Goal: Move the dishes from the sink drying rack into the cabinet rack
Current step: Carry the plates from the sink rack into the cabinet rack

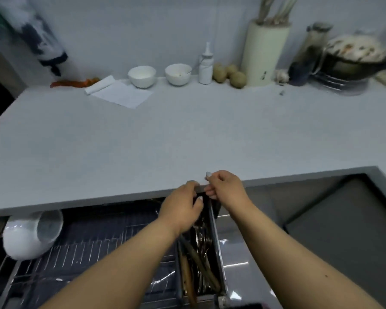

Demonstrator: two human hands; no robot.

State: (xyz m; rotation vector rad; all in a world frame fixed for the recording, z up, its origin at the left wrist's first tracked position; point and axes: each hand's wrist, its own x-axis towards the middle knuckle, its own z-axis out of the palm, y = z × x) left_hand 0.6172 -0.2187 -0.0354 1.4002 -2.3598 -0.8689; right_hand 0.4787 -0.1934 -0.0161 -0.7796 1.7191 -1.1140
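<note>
Below the grey countertop (187, 139), the cutlery box (217, 253) lies with its long axis running away from the person, both hands at its far end: left hand (181, 211) curled over the utensils (201, 253), right hand (226, 189) pinching the box's rim.

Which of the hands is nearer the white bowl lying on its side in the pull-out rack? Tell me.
Left. The left hand reaches over the cutlery tray, on the side toward the white bowl. The right hand is farther off, past the tray at the counter edge.
</note>
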